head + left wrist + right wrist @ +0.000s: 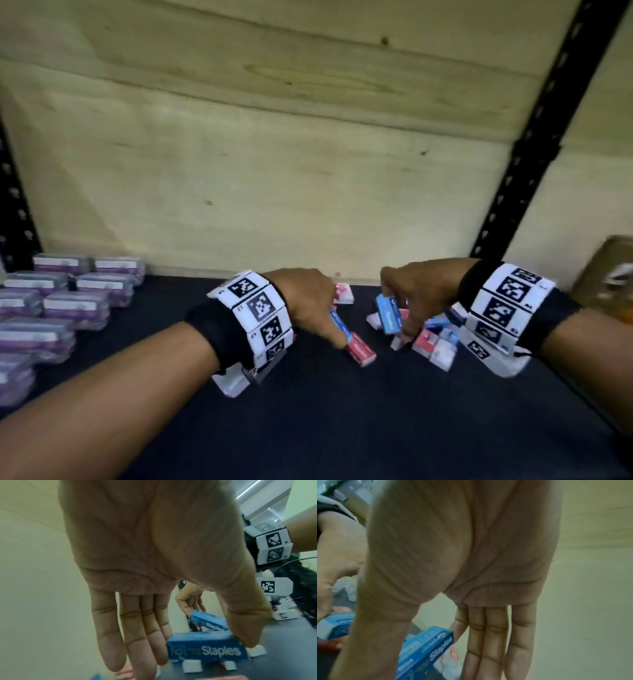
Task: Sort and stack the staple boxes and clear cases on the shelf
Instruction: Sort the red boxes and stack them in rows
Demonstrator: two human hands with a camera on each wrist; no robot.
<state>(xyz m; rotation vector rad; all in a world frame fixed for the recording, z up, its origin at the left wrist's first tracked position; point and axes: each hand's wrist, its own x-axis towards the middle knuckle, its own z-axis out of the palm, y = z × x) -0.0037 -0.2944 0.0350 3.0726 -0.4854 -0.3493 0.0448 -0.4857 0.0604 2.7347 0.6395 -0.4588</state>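
Observation:
Each hand holds a blue staple box. My left hand pinches one blue "Staples" box between thumb and forefinger, its other fingers straight, just over a red staple box on the shelf. My right hand pinches a second blue box, also blue box, above a loose pile of red, blue and white staple boxes. Another red box lies by the back wall. Clear cases with purple labels stand in low stacks at the far left.
The shelf has a dark mat and a plywood back wall. Black slotted uprights stand at the right and far left. A blurred brown object sits at the right edge.

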